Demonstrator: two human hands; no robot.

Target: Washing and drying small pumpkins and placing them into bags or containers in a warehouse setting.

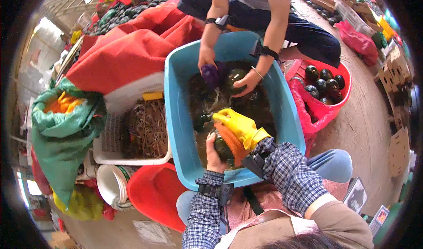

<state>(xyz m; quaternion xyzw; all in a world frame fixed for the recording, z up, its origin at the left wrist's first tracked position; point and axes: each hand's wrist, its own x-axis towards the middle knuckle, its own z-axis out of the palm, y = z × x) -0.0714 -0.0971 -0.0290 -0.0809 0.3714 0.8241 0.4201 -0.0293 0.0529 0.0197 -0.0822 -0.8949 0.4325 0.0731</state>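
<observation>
My left hand (215, 156) is bare and grips a dark green, round squash (222, 147) low in a blue plastic tub (180, 130). My right hand (238, 126), in a yellow rubber glove, holds an orange textured cloth (229, 140) against the squash's right side. Murky water (200, 108) fills the tub's lower part, and dark squashes in it are hard to make out. Across the tub, a co-worker's bare hands hold a purple cloth (210, 74) and another wet green squash (236, 77).
Right of the tub, a red basin (346, 84) holds several dark squashes beside pink mesh netting (310, 125). On the left stand a white crate (99, 156) of dry debris, a green sack (61, 143), white buckets (109, 186) and a red plastic basin (153, 193). Red fabric (132, 51) lies beyond.
</observation>
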